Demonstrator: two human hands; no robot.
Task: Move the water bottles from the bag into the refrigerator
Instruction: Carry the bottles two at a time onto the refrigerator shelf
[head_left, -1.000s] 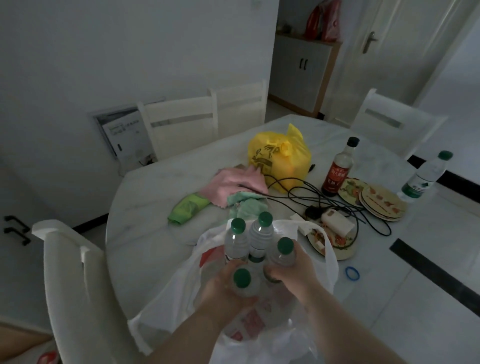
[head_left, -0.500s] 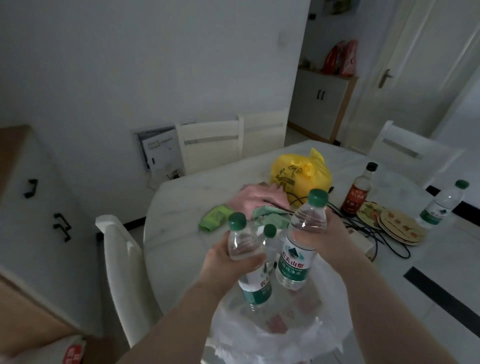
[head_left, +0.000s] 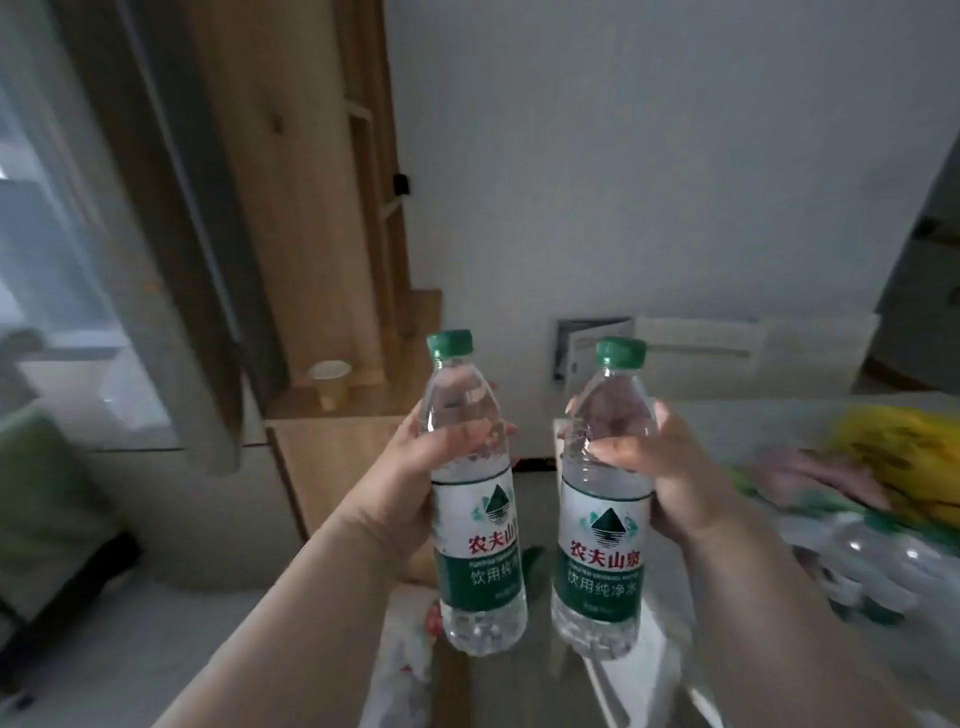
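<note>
I hold two clear water bottles with green caps and green-and-white labels upright in front of me. My left hand (head_left: 415, 467) grips the left bottle (head_left: 475, 519) around its upper body. My right hand (head_left: 660, 467) grips the right bottle (head_left: 602, 525) the same way. The white plastic bag (head_left: 883, 566) lies blurred on the table at the right, with more bottles in it. A large grey appliance (head_left: 78, 260) with a glossy front fills the left side; whether it is the refrigerator I cannot tell.
A wooden cabinet (head_left: 332, 457) with a small cup (head_left: 330, 379) on it stands ahead at the left. White chairs (head_left: 727, 348) line the far wall. A yellow bag (head_left: 909, 457) and pink cloth (head_left: 810, 467) lie on the table at right. Another white bag (head_left: 405, 649) sits low by my arms.
I have lifted the two bottles clear of the bag and my view has swung left, away from the table toward the cabinet and grey appliance.
</note>
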